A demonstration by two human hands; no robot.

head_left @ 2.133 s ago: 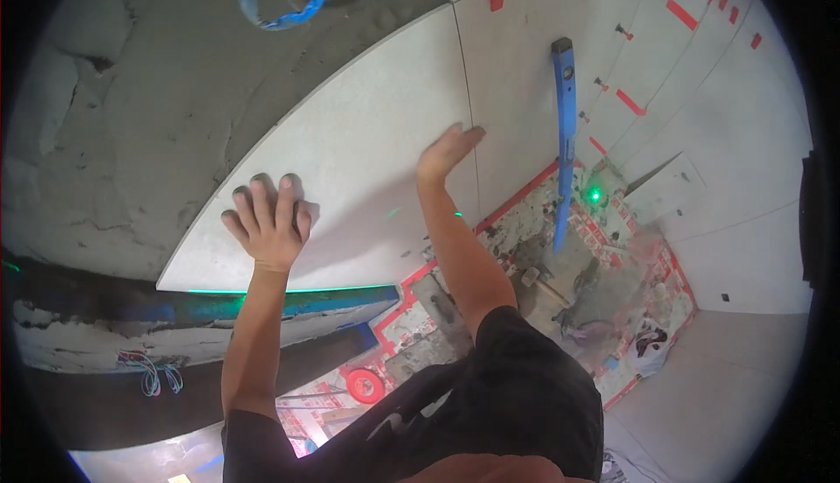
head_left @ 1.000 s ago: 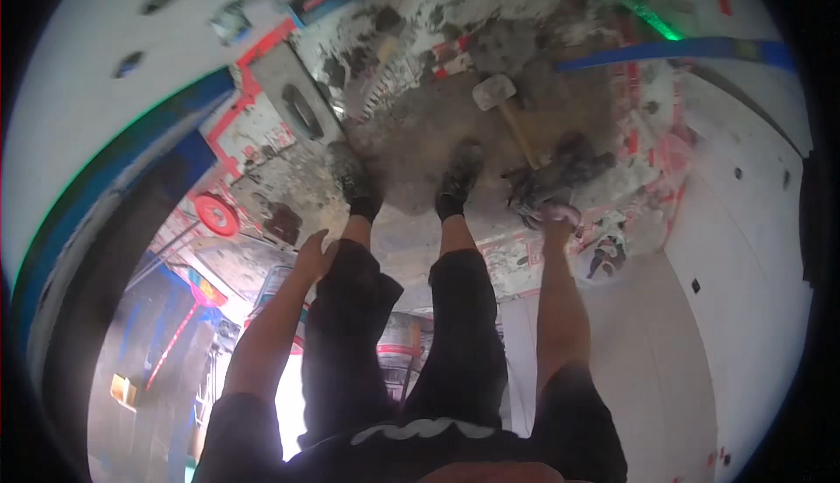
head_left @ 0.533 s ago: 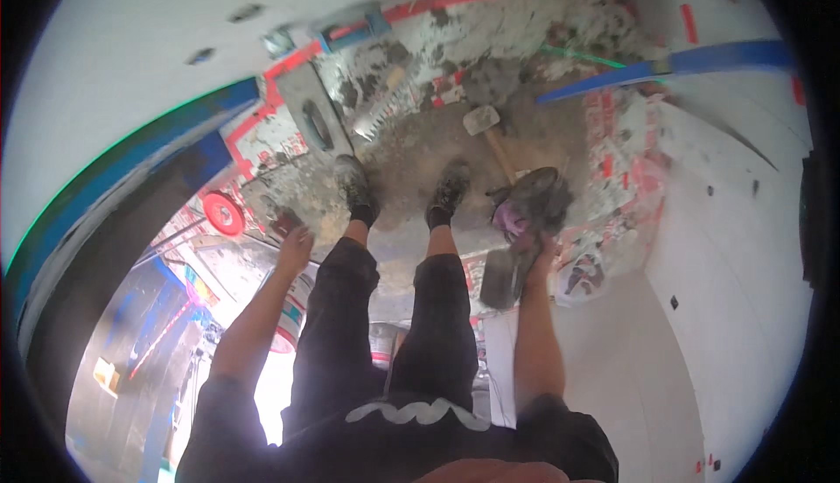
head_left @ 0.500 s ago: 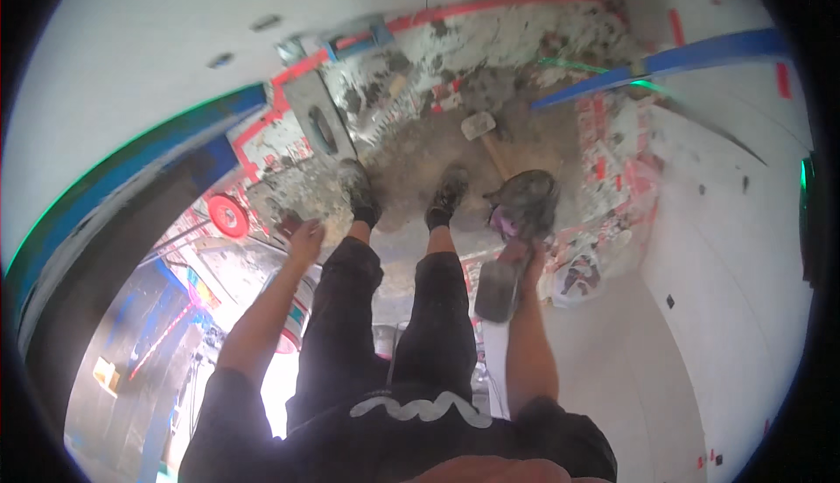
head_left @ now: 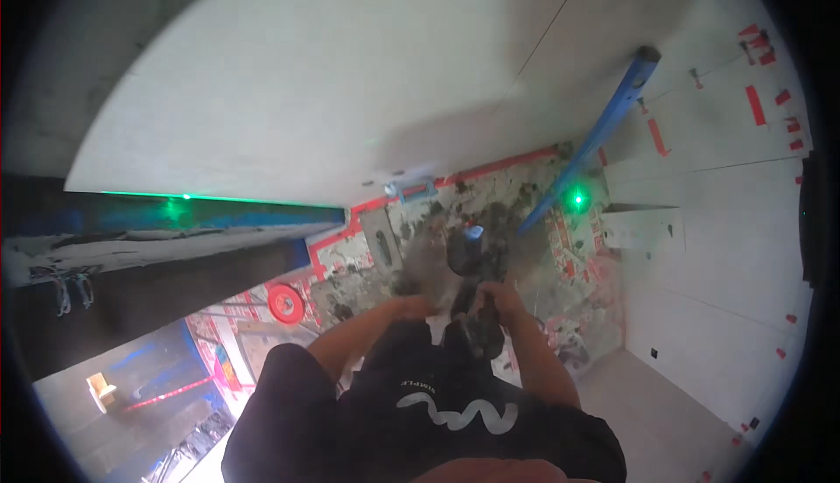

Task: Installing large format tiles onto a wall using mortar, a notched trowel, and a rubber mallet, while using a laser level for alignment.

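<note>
My right hand (head_left: 496,295) grips a dark power tool (head_left: 483,332) with a round head, held upright in front of my body; a small bluish spot shows on its upper end. My left hand (head_left: 411,308) is beside the tool at its left, its fingers smeared by motion. Beyond them is a large white panel (head_left: 289,80) on the wall, with a curved upper edge and a green laser line along its bottom. A blue spirit level (head_left: 595,133) leans on the wall at the right.
A dark ledge (head_left: 166,273) with loose wires runs under the panel. On the littered floor lie a flat trowel (head_left: 381,238), a blue-handled tool (head_left: 411,191) and a red ring-shaped roll (head_left: 285,304). A bright green laser point (head_left: 577,199) glows at right, near more white wall panels with red tabs.
Both hands have left the panel. The dark tool, low in my right hand earlier, is now upright before my body, and my left hand has moved inward toward it. My view has swung up to the wall.
</note>
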